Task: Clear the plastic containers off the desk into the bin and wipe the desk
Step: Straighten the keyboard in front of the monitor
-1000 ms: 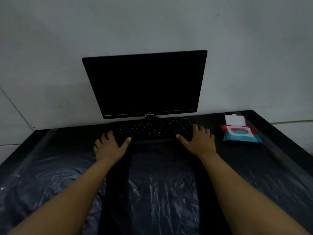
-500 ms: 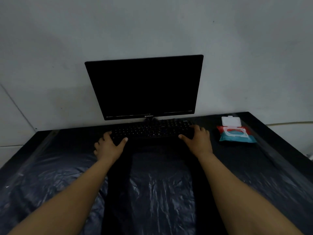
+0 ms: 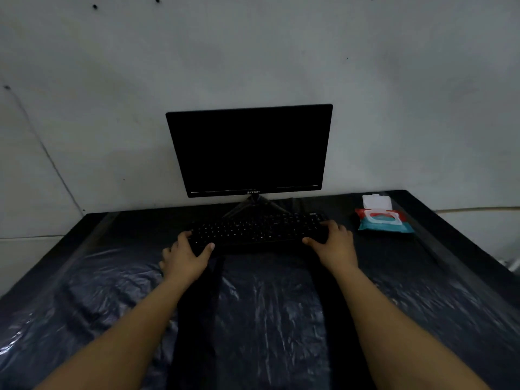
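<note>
A: Reading left to right, what stands on the worktop (image 3: 92, 235)?

B: One dark worktop, its near half under one crumpled sheet of clear plastic film (image 3: 264, 311). At the left, the left hand (image 3: 184, 257) holds the left end of one black keyboard (image 3: 254, 229): thumb lying on the near edge, the other fingers (image 3: 181, 237) curled round the end.

A: And in the middle?

B: One black monitor (image 3: 250, 149), screen dark, upright on a splayed stand (image 3: 254, 205) just behind the keyboard and against the pale wall (image 3: 253, 52).

A: The right side?

B: The right hand (image 3: 334, 244) grips the keyboard's right end in the same way, thumb on the near edge, fingers wrapped over the far corner. Whether the keyboard is lifted or resting on the worktop cannot be told. Beyond it, near the worktop's right rear corner, lies one pack of wet wipes (image 3: 384, 220), red and teal, its white flap open, apart from the keyboard and from both hands.

A: What blocks the surface?

B: Keyboard, monitor stand and wipes pack occupy the rear strip; both forearms cross the film. No plastic container shows in this view.
</note>
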